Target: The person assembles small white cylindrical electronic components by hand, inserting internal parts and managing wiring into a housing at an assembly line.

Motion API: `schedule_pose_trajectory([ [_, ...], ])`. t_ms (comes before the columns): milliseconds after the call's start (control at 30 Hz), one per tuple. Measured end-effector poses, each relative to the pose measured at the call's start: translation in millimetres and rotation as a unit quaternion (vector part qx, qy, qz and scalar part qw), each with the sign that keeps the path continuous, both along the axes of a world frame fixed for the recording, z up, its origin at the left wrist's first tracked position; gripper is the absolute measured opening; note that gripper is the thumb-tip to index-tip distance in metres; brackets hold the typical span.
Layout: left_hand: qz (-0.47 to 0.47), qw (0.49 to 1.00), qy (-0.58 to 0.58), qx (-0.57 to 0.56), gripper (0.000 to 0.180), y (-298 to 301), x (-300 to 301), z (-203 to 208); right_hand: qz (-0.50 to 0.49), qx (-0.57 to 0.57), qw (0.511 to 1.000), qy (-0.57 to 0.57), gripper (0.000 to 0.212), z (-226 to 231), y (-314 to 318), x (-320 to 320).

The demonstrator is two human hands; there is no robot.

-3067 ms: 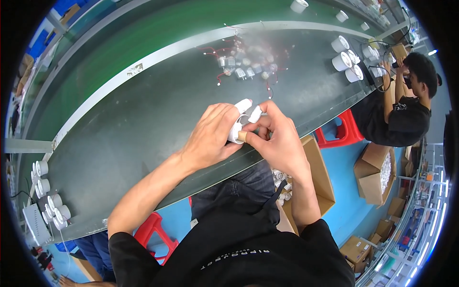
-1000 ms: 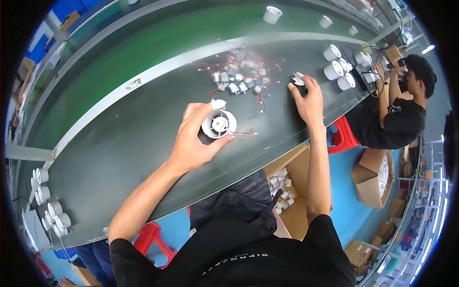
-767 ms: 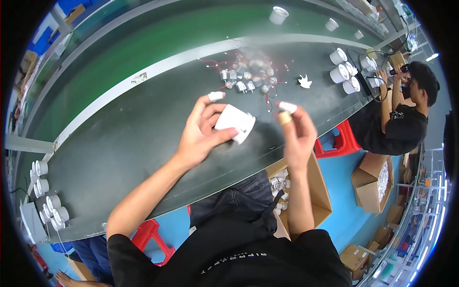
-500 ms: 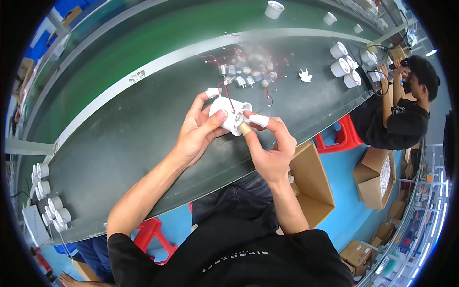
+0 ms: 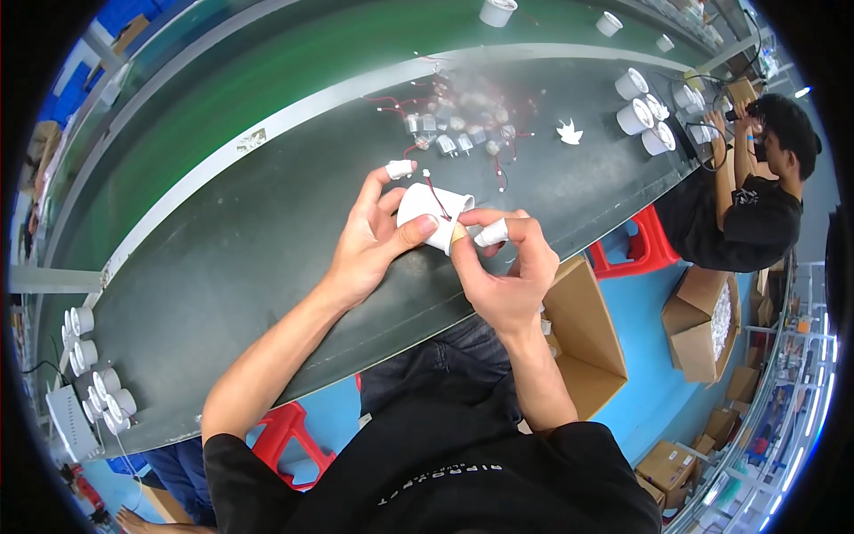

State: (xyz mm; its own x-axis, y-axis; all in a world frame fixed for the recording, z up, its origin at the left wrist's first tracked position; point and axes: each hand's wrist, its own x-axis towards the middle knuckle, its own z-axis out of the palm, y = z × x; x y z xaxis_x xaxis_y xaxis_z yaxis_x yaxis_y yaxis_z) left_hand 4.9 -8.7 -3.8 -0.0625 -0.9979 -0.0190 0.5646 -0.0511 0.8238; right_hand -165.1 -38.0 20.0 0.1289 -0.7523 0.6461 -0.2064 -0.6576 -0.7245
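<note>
Our left hand [image 5: 368, 251]: wrapped round white cup [image 5: 422, 206], red wire [image 5: 435, 193] already outside. Right hand [image 5: 507, 283]: near-closed at cup, hold unclear. White fan [image 5: 569, 133]: unfitted, loose on surface [image 5: 267, 231].

Centre: two hands [image 5: 365, 254], one white cup [image 5: 422, 205]. Right of centre, above: one white impeller [image 5: 569, 133]. Top edge, towards upper right: three white tubs [image 5: 498, 12]. Lower left and right: two red stools [image 5: 660, 253].

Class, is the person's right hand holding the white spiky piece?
No, the white spiky piece lies on the table, apart from the right hand, which is at the rim of the white cup.
</note>
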Motion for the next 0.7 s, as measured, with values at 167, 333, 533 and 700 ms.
schedule_pose_trajectory([
  [167, 0.001, 1.000, 0.010, 0.023, 0.071, 0.9, 1.1, 1.5, -0.015, -0.019, 1.000, 0.015, 0.036, -6.4, 0.1, 2.8],
  [333, 0.003, 0.999, 0.019, 0.033, 0.071, 0.3, 0.9, 1.2, 0.008, 0.240, 0.964, -0.115, 0.031, -10.8, 10.4, 8.3],
  [533, 0.014, 0.999, 0.027, 0.031, 0.068, -0.8, -0.4, 0.6, 0.044, 0.296, 0.941, -0.162, 0.028, -4.8, 6.2, -1.1],
  [700, 0.013, 0.998, 0.038, 0.039, 0.066, -1.9, 0.4, -2.7, 0.025, 0.129, 0.991, 0.012, 0.035, -0.6, 6.0, -6.4],
])
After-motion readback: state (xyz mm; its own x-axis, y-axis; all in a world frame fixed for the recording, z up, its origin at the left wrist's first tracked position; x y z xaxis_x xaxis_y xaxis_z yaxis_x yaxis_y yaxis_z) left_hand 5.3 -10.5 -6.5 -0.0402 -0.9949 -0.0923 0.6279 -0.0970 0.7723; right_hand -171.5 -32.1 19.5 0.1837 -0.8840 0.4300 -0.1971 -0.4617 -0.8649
